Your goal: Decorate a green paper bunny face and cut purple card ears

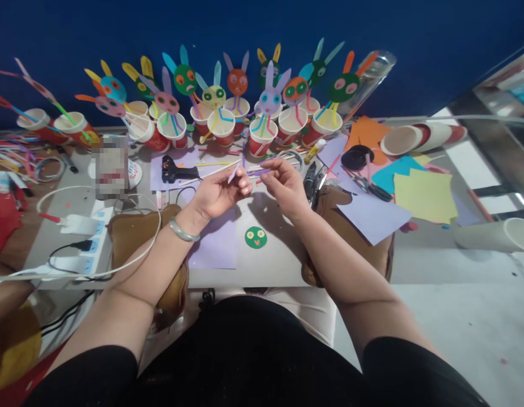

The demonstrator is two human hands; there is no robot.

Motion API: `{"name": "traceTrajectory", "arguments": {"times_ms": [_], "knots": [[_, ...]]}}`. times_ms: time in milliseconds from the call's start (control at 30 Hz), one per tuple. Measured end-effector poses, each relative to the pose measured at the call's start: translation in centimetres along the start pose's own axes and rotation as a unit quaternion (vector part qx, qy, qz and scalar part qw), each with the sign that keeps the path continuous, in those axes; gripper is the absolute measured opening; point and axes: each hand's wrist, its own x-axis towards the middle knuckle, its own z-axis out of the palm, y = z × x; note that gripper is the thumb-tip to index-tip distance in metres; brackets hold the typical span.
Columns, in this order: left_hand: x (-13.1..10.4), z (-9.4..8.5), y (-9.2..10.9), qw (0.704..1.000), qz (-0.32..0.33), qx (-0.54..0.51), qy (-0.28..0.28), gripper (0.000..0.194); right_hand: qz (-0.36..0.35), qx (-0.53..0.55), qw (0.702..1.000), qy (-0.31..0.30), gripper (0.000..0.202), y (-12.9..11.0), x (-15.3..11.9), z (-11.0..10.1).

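My left hand, palm turned up, pinches a small light purple paper piece between thumb and fingers. Close beside it, my right hand grips a thin purple stick that points toward the left hand. Below the hands a green paper disc with two yellow eyes and an orange mouth lies on the table. Purple paper lies under and left of my left forearm. Behind the hands stand paper cups holding rabbit faces on bent sticks.
A black glue gun lies left of the hands, near a white power strip with cables. Scissors, a glue stick and coloured paper sheets are at the right. Another person's arm shows at the left edge.
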Motion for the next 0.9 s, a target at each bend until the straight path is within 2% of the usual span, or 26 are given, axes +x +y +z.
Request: {"name": "traceTrajectory", "arguments": {"times_ms": [100, 200, 333, 433, 633, 800, 900], "knots": [[0.0, 0.1, 0.0, 1.0, 0.006, 0.024, -0.012, 0.053, -0.019, -0.013, 1.0, 0.01, 0.059, -0.3, -0.1, 0.1], [0.2, -0.1, -0.6, 0.998, 0.021, 0.055, 0.011, 0.051, -0.027, -0.026, 0.999, 0.003, 0.061, -0.6, -0.2, 0.2], [0.4, -0.6, -1.6, 0.98, 0.095, 0.165, 0.052, 0.039, -0.018, -0.043, 0.998, -0.048, 0.064, -1.2, -0.5, 0.2], [0.2, -0.7, -1.8, 0.962, 0.136, 0.229, 0.063, 0.028, -0.003, -0.05, 0.996, -0.078, 0.061, -1.4, -0.5, 0.0], [-0.2, -0.3, -1.6, 0.952, 0.141, 0.261, 0.076, 0.027, 0.035, -0.039, 0.992, -0.112, 0.049, -0.9, -0.2, -0.4], [0.0, -0.4, -1.8, 0.952, 0.163, 0.247, 0.075, 0.029, 0.077, 0.042, 0.993, -0.08, 0.047, -0.3, 0.2, -0.4], [0.1, -0.5, -2.0, 0.955, 0.144, 0.248, 0.077, 0.026, 0.09, 0.069, 0.992, -0.054, 0.048, -0.3, 0.2, -0.3]]}}
